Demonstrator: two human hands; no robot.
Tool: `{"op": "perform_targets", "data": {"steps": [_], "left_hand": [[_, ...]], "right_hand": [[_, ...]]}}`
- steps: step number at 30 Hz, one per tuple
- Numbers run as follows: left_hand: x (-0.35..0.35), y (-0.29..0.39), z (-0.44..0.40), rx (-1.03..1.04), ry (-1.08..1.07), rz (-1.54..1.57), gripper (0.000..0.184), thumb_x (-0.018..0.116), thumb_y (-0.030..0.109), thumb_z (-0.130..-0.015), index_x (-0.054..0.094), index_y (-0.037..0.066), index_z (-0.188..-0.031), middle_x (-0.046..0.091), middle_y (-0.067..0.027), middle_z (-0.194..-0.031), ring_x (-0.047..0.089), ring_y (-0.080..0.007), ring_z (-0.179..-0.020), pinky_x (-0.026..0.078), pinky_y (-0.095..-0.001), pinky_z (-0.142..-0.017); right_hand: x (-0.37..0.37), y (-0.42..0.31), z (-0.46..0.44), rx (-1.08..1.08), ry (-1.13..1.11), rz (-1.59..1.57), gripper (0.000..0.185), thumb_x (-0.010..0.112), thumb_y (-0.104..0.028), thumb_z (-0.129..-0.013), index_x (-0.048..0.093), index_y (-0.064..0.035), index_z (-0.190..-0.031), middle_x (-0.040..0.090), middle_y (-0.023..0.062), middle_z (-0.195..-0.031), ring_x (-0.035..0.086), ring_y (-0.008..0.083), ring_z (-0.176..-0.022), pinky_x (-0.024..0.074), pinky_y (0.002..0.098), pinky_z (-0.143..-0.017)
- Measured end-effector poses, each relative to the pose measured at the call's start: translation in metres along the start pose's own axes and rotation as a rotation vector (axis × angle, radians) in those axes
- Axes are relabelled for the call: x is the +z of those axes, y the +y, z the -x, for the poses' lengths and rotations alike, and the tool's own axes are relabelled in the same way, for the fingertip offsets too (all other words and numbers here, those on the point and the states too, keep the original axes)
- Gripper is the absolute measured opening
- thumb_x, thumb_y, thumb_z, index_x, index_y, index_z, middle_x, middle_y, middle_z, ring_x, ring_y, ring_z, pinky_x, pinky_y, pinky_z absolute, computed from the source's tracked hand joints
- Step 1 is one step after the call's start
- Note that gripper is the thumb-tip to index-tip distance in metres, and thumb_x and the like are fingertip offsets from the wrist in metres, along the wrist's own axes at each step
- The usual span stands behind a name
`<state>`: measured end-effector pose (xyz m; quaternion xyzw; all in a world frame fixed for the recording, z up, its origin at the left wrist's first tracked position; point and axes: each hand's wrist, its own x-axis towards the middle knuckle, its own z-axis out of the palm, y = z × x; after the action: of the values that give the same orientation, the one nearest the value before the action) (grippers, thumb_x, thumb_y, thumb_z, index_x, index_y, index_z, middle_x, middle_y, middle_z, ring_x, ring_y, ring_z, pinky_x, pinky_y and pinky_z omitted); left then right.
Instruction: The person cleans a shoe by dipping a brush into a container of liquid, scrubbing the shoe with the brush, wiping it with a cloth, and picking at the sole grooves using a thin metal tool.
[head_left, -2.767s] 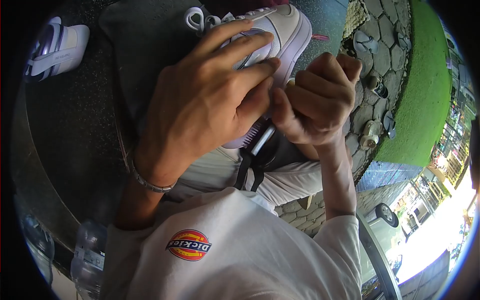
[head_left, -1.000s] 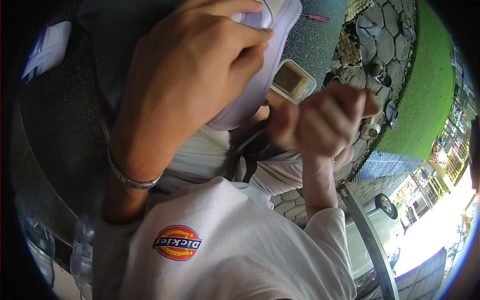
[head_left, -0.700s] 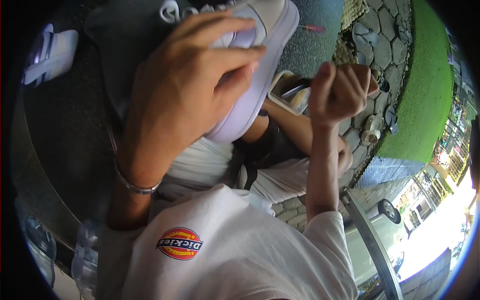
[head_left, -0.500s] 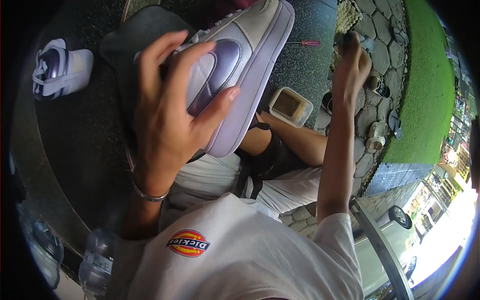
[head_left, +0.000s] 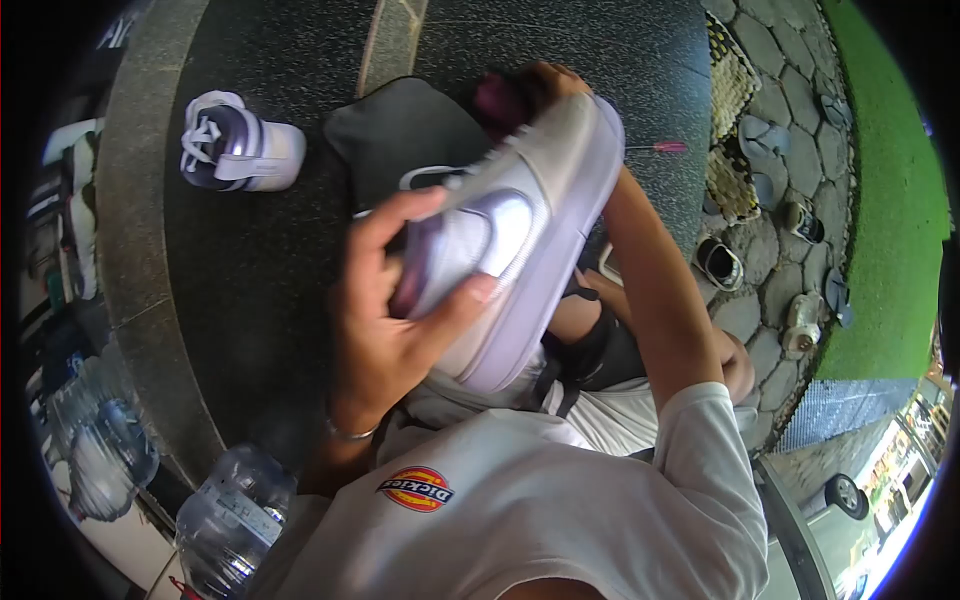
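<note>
A white and lavender sneaker (head_left: pixel 480 270) with a shiny purple swoosh is held up in front of me, tilted, its toe pointing up and right. My left hand (head_left: pixel 390 310) grips it round the heel, thumb on the side panel and fingers at the collar. Behind the toe, my right hand (head_left: pixel 552 85) is beside or touching a maroon cloth (head_left: pixel 500 105); the shoe hides most of its fingers. A matching sneaker (head_left: pixel 243 142) rests on the dark speckled surface at the left. Under the held shoe lies a dark grey mat (head_left: pixel 390 135).
A screwdriver (head_left: pixel 660 147) with a red handle lies right of the toe. Large clear plastic bottles (head_left: pixel 235 520) stand at lower left. Several sandals and shoes, including a dark shoe (head_left: pixel 720 264), are on the stone paving. A plastic tub (head_left: pixel 608 262) is mostly hidden behind my arm.
My right hand has come from above the paving at the right to behind the sneaker's toe, near the maroon cloth. My left hand still holds the sneaker. The whole view has shifted.
</note>
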<state>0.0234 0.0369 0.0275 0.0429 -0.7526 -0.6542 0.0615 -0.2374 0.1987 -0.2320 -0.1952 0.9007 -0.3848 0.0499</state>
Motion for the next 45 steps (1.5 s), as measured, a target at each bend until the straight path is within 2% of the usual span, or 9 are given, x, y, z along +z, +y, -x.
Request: {"op": "perform_targets", "data": {"steps": [3, 6, 9, 15, 18, 21, 26, 34, 45], "left_hand": [[-0.04, 0.028, -0.004, 0.074, 0.129, -0.298, 0.043, 0.073, 0.004, -0.094, 0.058, -0.005, -0.133, 0.066, -0.0152, -0.127, 0.065, -0.018, -0.11, 0.052, -0.0304, -0.093], [-0.06, 0.02, -0.029, 0.309, 0.272, -0.58, 0.025, 0.065, 0.005, -0.099, 0.065, -0.004, -0.123, 0.07, -0.0121, -0.12, 0.064, -0.0195, -0.11, 0.05, -0.0328, -0.096], [-0.061, 0.01, -0.044, 0.202, 0.25, -0.787, 0.036, 0.074, 0.022, -0.095, 0.067, 0.007, -0.127, 0.073, -0.0161, -0.116, 0.07, -0.026, -0.106, 0.053, -0.038, -0.092], [-0.06, -0.002, -0.052, 0.182, 0.221, -0.811, 0.043, 0.078, 0.032, -0.092, 0.068, 0.01, -0.126, 0.074, -0.0179, -0.114, 0.072, -0.0339, -0.104, 0.054, -0.0419, -0.089], [-0.062, -0.007, -0.051, 0.158, 0.271, -0.81, 0.036, 0.074, 0.029, -0.095, 0.068, 0.008, -0.124, 0.074, -0.0178, -0.111, 0.072, -0.0343, -0.103, 0.054, -0.0418, -0.089], [-0.069, -0.024, -0.045, 0.175, 0.308, -0.789, 0.031, 0.071, 0.026, -0.097, 0.068, 0.007, -0.122, 0.075, -0.0172, -0.112, 0.073, -0.0328, -0.104, 0.054, -0.0411, -0.089], [-0.067, -0.03, -0.044, 0.095, 0.294, -0.726, 0.027, 0.069, 0.017, -0.098, 0.069, 0.005, -0.122, 0.074, -0.0155, -0.115, 0.072, -0.0299, -0.11, 0.053, -0.0391, -0.091], [-0.077, -0.035, -0.055, 0.148, 0.283, -0.645, 0.023, 0.069, 0.016, -0.099, 0.071, 0.002, -0.117, 0.076, -0.0112, -0.113, 0.069, -0.0202, -0.105, 0.051, -0.0357, -0.097], [-0.084, -0.049, -0.055, 0.194, 0.33, -0.512, 0.023, 0.066, 0.015, -0.1, 0.071, 0.0, -0.117, 0.075, -0.0115, -0.114, 0.067, -0.019, -0.108, 0.049, -0.034, -0.098]], "right_hand": [[-0.023, -0.031, 0.007, 0.077, 0.34, -0.108, 0.024, 0.062, -0.019, -0.096, 0.068, -0.0052, -0.113, 0.072, 0.0232, -0.104, 0.07, 0.0409, -0.102, 0.0543, 0.0479, -0.089], [-0.072, -0.089, 0.011, 0.161, 0.357, -0.778, 0.021, 0.059, -0.015, -0.099, 0.068, 0.0003, -0.11, 0.072, 0.0086, -0.094, 0.067, 0.0147, -0.089, 0.0527, 0.0312, -0.08], [-0.115, -0.164, 0.036, 0.036, 0.149, -1.065, 0.026, 0.055, -0.016, -0.097, 0.069, 0.0021, -0.109, 0.073, 0.0101, -0.097, 0.068, 0.016, -0.088, 0.0532, 0.0296, -0.079], [-0.058, -0.239, 0.045, -0.091, 0.123, -0.733, 0.033, 0.06, -0.03, -0.1, 0.068, 0.0011, -0.105, 0.07, 0.0129, -0.085, 0.063, 0.016, -0.074, 0.0502, 0.0331, -0.07], [-0.059, -0.254, 0.034, -0.012, 0.015, -0.681, 0.033, 0.065, -0.031, -0.092, 0.073, 0.0007, -0.094, 0.07, 0.0233, -0.076, 0.071, 0.0385, -0.073, 0.0564, 0.0475, -0.073], [-0.056, -0.262, 0.049, -0.169, 0.115, -0.471, 0.029, 0.064, -0.028, -0.09, 0.072, -0.0006, -0.082, 0.065, 0.0239, -0.067, 0.067, 0.0454, -0.067, 0.0559, 0.0516, -0.069], [-0.05, -0.26, 0.094, -0.098, 0.16, -0.466, 0.017, 0.065, -0.021, -0.09, 0.067, -0.0053, -0.086, 0.062, 0.02, -0.062, 0.066, 0.0417, -0.062, 0.053, 0.0505, -0.058], [-0.025, -0.271, 0.131, -0.109, 0.261, -0.4, 0.03, 0.072, -0.026, -0.092, 0.055, -0.008, -0.074, 0.059, 0.0115, -0.06, 0.062, 0.0336, -0.052, 0.0456, 0.0449, -0.047], [-0.005, -0.265, 0.155, -0.225, 0.271, -0.297, 0.032, 0.076, -0.019, -0.089, 0.054, -0.0047, -0.069, 0.052, 0.0123, -0.056, 0.054, 0.0318, -0.046, 0.0411, 0.0416, -0.045]]}}
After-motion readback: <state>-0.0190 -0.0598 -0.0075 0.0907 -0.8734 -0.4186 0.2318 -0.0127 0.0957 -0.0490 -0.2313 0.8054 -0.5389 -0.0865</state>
